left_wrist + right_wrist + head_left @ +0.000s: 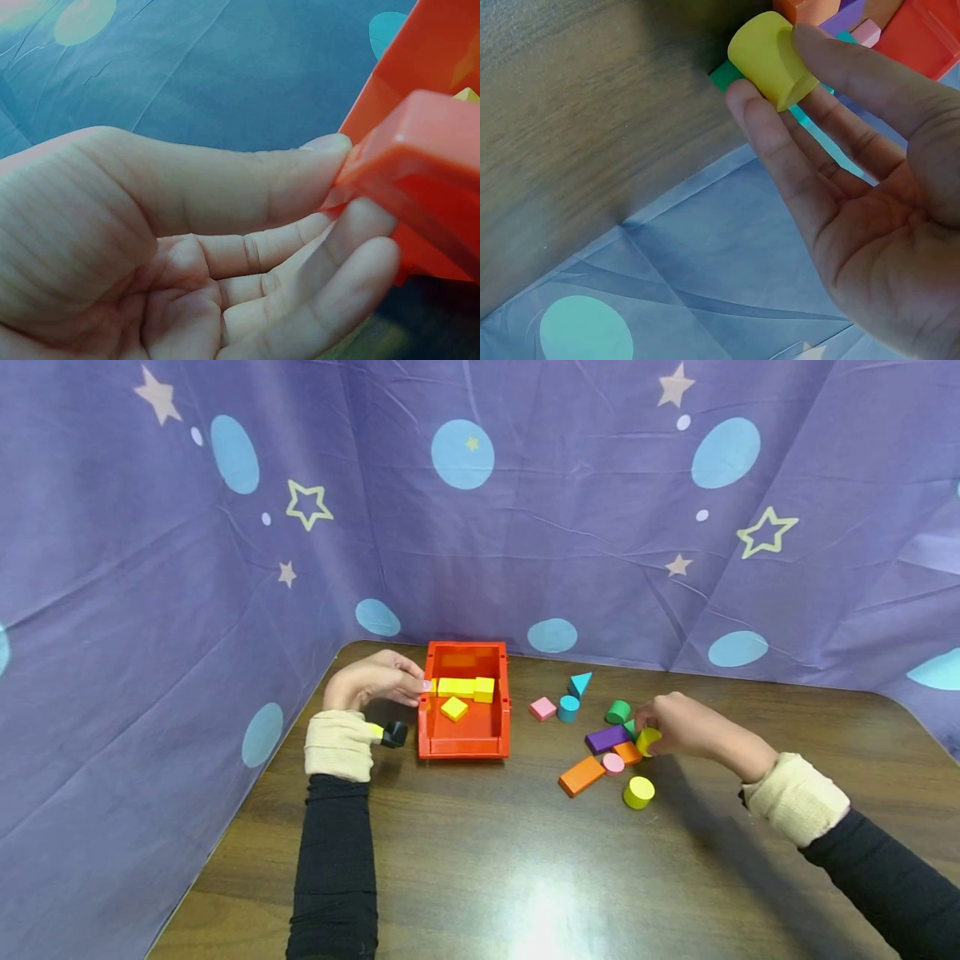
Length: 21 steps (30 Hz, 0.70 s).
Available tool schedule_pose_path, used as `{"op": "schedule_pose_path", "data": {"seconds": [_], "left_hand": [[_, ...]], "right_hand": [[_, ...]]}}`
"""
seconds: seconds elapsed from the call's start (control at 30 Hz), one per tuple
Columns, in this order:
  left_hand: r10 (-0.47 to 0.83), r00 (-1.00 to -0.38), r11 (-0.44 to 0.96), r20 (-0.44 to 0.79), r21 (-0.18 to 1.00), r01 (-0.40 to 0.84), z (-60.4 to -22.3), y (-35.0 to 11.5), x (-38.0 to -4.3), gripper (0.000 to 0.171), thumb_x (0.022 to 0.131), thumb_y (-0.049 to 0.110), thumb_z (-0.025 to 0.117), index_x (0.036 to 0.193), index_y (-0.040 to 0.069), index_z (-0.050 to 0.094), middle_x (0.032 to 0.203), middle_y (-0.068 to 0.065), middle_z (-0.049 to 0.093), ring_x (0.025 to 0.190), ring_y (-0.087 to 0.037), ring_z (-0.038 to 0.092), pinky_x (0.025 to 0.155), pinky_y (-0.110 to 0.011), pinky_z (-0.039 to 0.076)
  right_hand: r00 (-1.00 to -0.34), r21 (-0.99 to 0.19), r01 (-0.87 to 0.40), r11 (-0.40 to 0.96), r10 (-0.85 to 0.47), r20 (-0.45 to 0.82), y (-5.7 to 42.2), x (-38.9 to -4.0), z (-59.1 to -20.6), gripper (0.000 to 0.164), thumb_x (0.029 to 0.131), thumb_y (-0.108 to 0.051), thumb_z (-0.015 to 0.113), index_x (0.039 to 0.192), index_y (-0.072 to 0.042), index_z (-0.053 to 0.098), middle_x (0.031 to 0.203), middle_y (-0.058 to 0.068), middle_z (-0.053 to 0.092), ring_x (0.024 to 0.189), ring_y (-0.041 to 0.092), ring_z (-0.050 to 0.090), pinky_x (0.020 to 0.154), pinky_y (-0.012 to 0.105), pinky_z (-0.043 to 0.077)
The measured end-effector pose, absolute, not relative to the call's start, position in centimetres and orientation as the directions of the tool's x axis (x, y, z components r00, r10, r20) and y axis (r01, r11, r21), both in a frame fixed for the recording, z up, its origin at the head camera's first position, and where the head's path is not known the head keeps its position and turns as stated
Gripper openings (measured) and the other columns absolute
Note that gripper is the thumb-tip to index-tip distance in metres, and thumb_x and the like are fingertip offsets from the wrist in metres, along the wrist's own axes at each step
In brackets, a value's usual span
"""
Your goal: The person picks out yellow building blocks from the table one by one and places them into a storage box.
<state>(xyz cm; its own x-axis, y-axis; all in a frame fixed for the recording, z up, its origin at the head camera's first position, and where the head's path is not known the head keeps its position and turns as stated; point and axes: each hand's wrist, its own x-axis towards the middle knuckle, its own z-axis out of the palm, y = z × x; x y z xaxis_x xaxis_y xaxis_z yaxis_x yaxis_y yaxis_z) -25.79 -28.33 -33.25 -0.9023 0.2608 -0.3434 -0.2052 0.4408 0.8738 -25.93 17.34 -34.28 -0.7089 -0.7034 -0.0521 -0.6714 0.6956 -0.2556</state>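
Note:
My left hand [380, 679] pinches the left rim of a red plastic bin [463, 748]. In the left wrist view the thumb [300, 176] lies on top of the rim, with fingers curled beneath it. Several yellow blocks [454, 708] lie inside the bin. On the right, my right hand [690, 727] pinches a yellow cylinder block [769, 56] between thumb and fingertips. It is held over a group of loose blocks, partly covering a green block [630, 727] in the head view.
Around the right hand lie a purple block [606, 740], orange blocks [582, 776], a pink round block [613, 764], a green cylinder [618, 712] and another yellow cylinder [639, 792]. Nearer the bin are a pink block [543, 708], a blue cylinder [567, 708] and a blue triangle [580, 683].

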Motion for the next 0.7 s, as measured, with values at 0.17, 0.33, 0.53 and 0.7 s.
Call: {"op": "schedule_pose_path", "data": {"seconds": [0.17, 0.33, 0.53, 0.7], "left_hand": [[0.259, -0.902, 0.439, -0.345, 0.874, -0.208, -33.4, -28.3, -25.9, 0.022, 0.096, 0.001, 0.062, 0.113, -0.011, 0.055, 0.083, 0.001, 0.069, 0.077, -0.011, 0.068, 0.101, -0.047, 0.058], [0.260, -0.902, 0.436, -0.345, 0.875, -0.209, -33.5, -28.4, -25.9, 0.022, 0.095, 0.001, 0.063, 0.112, -0.010, 0.056, 0.082, 0.002, 0.069, 0.077, -0.011, 0.067, 0.099, -0.045, 0.059], [0.256, -0.903, 0.431, -0.346, 0.877, -0.213, -33.5, -28.3, -26.0, 0.022, 0.095, 0.001, 0.064, 0.112, -0.011, 0.056, 0.082, 0.001, 0.069, 0.076, -0.011, 0.068, 0.097, -0.043, 0.060], [0.263, -0.902, 0.430, -0.343, 0.878, -0.209, -33.4, -28.3, -25.9, 0.022, 0.095, 0.002, 0.065, 0.112, -0.010, 0.056, 0.082, 0.002, 0.070, 0.076, -0.011, 0.067, 0.095, -0.041, 0.061]], "right_hand": [[-0.695, -0.258, -0.689, 0.678, -0.718, -0.032, 17.4, -26.1, -34.0, 0.026, 0.066, 0.003, 0.087, 0.084, -0.006, 0.071, 0.073, -0.001, 0.064, 0.067, 0.011, 0.051, 0.059, 0.026, 0.045], [-0.702, -0.272, -0.675, 0.686, -0.710, -0.048, 17.4, -26.2, -33.3, 0.024, 0.067, 0.005, 0.085, 0.085, -0.005, 0.072, 0.077, 0.000, 0.066, 0.069, 0.012, 0.052, 0.060, 0.027, 0.047], [-0.697, -0.275, -0.684, 0.676, -0.717, -0.030, 17.4, -26.6, -32.1, 0.025, 0.067, 0.008, 0.084, 0.085, -0.004, 0.073, 0.076, 0.000, 0.067, 0.068, 0.012, 0.054, 0.060, 0.027, 0.049], [-0.691, -0.252, -0.698, 0.670, -0.723, -0.006, 17.1, -26.7, -30.8, 0.024, 0.067, 0.009, 0.083, 0.084, -0.006, 0.074, 0.076, 0.000, 0.068, 0.068, 0.012, 0.055, 0.061, 0.029, 0.051]]}}
